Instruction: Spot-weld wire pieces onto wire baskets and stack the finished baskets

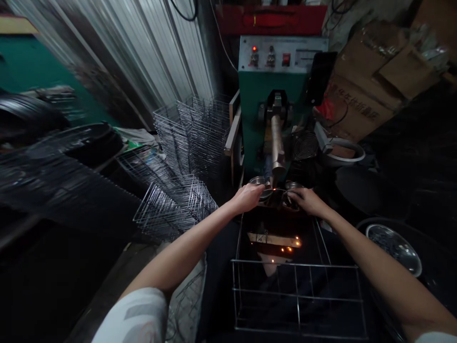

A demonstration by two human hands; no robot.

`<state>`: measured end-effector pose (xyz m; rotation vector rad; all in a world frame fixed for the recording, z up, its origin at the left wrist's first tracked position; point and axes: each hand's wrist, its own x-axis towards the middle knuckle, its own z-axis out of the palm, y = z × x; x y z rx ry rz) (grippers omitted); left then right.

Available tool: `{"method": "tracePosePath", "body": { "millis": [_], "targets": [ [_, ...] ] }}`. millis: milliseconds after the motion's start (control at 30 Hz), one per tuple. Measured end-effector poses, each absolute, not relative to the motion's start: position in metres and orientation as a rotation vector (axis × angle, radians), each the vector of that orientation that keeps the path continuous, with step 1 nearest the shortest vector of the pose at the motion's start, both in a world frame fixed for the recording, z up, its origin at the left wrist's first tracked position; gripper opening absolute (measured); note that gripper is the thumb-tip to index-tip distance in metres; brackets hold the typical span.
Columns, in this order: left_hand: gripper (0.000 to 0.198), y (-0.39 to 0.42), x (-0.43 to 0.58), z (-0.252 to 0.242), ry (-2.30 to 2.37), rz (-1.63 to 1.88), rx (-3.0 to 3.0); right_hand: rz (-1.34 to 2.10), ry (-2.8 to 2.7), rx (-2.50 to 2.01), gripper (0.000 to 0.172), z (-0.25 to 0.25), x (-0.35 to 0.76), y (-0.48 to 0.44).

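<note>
My left hand (pixel 250 196) is closed on the far end of a metal wire frame, beside the spot welder's tip. My right hand (pixel 309 201) pinches the same end from the other side. Between them a thin wire (pixel 281 190) crosses beneath the upper electrode (pixel 277 150), with a small orange glow on it. The frame's near grid (pixel 298 299) lies over my dark-clothed lap, and its side wires run toward my hands. Several orange sparks (pixel 285 249) show inside the frame. The exact grip of my fingertips is too dim to make out.
The green welding machine (pixel 253 105) with its switch panel stands ahead. Stacked wire grids (pixel 174 205) are at left. To the right are a metal bowl (pixel 394 247) holding small parts, a round grey-rimmed container (pixel 344 159) and cardboard boxes (pixel 364 95).
</note>
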<state>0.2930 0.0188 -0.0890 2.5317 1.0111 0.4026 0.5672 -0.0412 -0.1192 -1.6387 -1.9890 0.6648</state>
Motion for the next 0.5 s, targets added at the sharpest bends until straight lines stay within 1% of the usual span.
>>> {"method": "tracePosePath", "body": {
  "millis": [67, 167, 200, 267, 333, 367, 433, 500],
  "targets": [
    [0.016, 0.022, 0.294, -0.088, 1.033, 0.436, 2.460, 0.755, -1.887, -1.637, 0.040, -0.121, 0.569, -0.044],
    [0.016, 0.024, 0.275, -0.081, 1.111, 0.497, 2.323, 0.869, -1.699, -1.627, 0.063, -0.124, 0.569, -0.057],
    [0.022, 0.018, 0.261, -0.078, 1.150, 0.516, 2.272, 0.897, -1.632, -1.618, 0.070, -0.125, 0.567, -0.063],
    [0.045, -0.012, 0.223, -0.076, 1.232, 0.524, 2.172, 0.925, -1.522, -1.580, 0.080, -0.128, 0.562, -0.078],
    [0.069, -0.065, 0.181, -0.086, 1.269, 0.446, 2.086, 0.923, -1.439, -1.541, 0.080, -0.132, 0.555, -0.094],
    [0.073, -0.097, 0.162, -0.096, 1.255, 0.377, 2.011, 0.905, -1.417, -1.530, 0.078, -0.133, 0.551, -0.102],
    [0.070, -0.160, 0.131, -0.126, 1.187, 0.258, 1.579, 0.855, -1.375, -1.526, 0.071, -0.133, 0.544, -0.118],
    [0.071, -0.209, 0.118, -0.163, 1.146, 0.345, 1.326, 0.799, -1.329, -1.524, 0.064, -0.131, 0.540, -0.134]
  ]
}}
